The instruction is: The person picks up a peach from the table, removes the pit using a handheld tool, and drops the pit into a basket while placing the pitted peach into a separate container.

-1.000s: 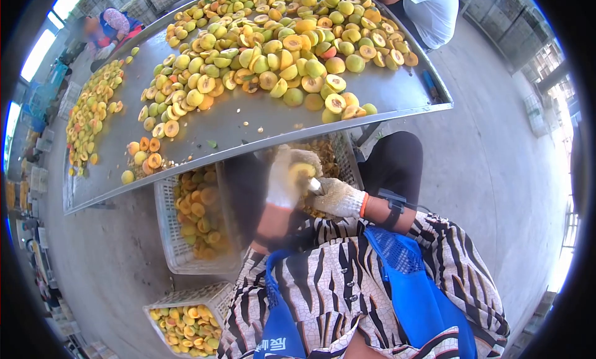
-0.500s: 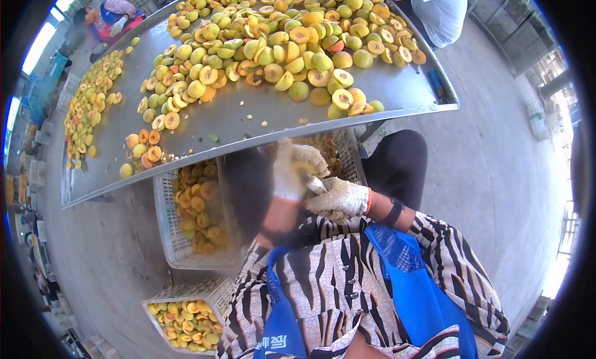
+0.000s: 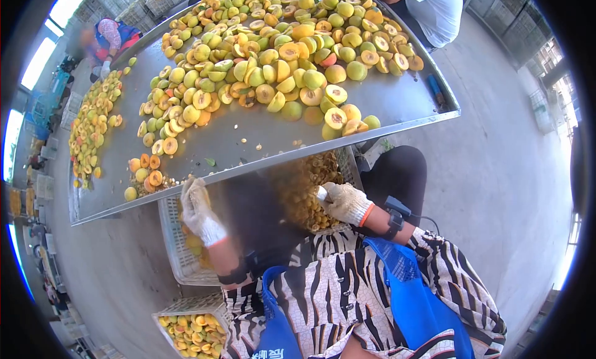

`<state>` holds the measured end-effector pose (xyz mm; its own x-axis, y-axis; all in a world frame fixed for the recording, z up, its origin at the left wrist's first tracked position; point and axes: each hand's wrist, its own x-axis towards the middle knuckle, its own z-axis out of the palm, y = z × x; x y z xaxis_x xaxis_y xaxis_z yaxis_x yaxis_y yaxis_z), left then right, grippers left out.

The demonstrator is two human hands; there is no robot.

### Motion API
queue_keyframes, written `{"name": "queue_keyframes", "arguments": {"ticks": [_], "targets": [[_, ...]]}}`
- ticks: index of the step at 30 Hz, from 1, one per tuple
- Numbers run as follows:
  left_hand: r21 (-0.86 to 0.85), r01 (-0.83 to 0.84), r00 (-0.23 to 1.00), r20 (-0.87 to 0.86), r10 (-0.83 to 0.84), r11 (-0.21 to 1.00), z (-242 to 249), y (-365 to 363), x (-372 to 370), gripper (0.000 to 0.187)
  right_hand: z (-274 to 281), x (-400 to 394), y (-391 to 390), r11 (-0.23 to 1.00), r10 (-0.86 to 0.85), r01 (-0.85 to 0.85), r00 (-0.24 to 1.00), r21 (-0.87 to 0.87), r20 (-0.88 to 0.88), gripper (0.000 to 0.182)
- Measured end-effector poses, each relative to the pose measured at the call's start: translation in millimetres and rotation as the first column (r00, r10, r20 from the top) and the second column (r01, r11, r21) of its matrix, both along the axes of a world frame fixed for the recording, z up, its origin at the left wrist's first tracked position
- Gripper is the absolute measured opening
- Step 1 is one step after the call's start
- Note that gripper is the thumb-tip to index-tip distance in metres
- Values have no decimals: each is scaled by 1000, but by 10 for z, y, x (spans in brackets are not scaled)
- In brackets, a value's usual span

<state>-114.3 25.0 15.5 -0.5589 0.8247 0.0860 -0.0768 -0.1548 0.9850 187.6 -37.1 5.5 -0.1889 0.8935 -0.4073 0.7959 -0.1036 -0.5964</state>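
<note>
My left hand point(image 3: 200, 211), in a whitish knit glove, is at the table's near edge, above a white crate point(image 3: 181, 266) of yellow fruit halves. Its fingers are partly hidden and blurred, so what they hold, if anything, does not show. In a matching glove, my right hand point(image 3: 346, 204) is closed around a small tool point(image 3: 321, 193) with a pale end pointing left. Below that hand, a crate between my knees holds brownish-yellow fruit pits or scraps point(image 3: 316, 213). Halved yellow-green peaches point(image 3: 288, 51) lie heaped on the metal table point(image 3: 248, 126).
Another crate point(image 3: 214, 306) of fruit halves stands on the floor at lower left. A blue-handled tool point(image 3: 436, 89) lies at the table's right corner. One person point(image 3: 115, 39) in gloves works at the far left; another in a white shirt point(image 3: 434, 11) is at the upper right.
My hands have parted. The left moved left and up, from beside the right hand to the table edge over the crate. The right shifted slightly right and still holds the tool.
</note>
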Motion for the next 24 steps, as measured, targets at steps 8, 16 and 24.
{"name": "queue_keyframes", "arguments": {"ticks": [8, 16, 24], "targets": [[-196, 433, 865, -185, -467, 880, -118, 644, 1122, 35, -212, 52, -10, 999, -45, 48, 988, 12, -151, 31], [-559, 501, 407, -522, -750, 661, -102, 1013, 2680, 56, -246, 215, -88, 999, 9, -13, 993, -38, -114, 24], [1, 668, 513, 724, -461, 744, -97, 741, 1826, 23, -292, 178, -108, 993, -113, 117, 980, 18, -164, 33]]}}
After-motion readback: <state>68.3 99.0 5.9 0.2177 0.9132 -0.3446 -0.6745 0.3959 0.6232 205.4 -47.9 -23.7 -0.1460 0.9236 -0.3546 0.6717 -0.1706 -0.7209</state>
